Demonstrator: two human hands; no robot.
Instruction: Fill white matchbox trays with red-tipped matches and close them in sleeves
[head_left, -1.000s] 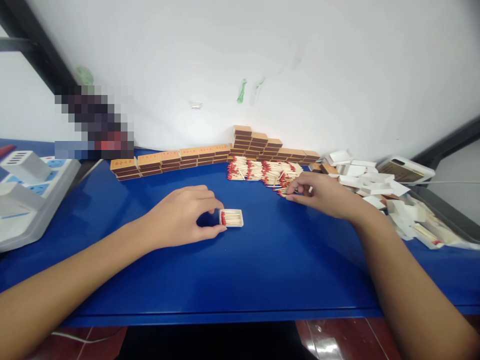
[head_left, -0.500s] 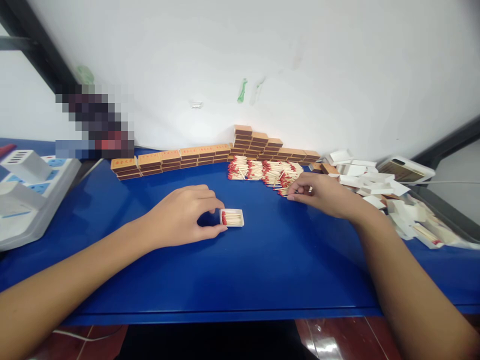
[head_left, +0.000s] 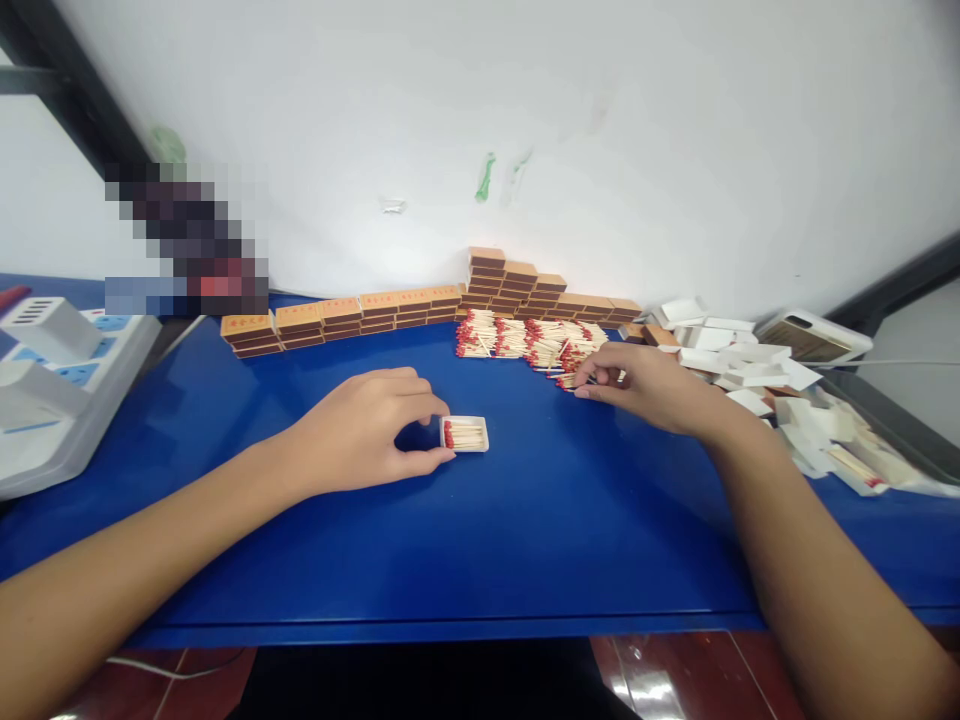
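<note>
Left hand (head_left: 371, 430) is pinching the left end of the match tray (head_left: 486, 436) on the blue table (head_left: 480, 550); we are judging light pressure best. Right hand (head_left: 637, 380) is resting curled at the match pile (head_left: 544, 342), grip unclear.

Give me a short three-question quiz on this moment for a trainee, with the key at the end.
1. Multiple choice: which thing do the thumb and a finger of the left hand touch?
A) the power strip
B) a stacked matchbox
C) the small white tray

2. True or false: every match in view lies inside a tray.

3. Fill in: from the person's viewpoint, the heap of white trays lies to the ____ of the matchbox stacks.

Key:
1. C; matches lie in it, their red heads toward the hand.
2. False; a pile of loose matches lies on the blue table, with the right hand at its near edge.
3. right
</note>
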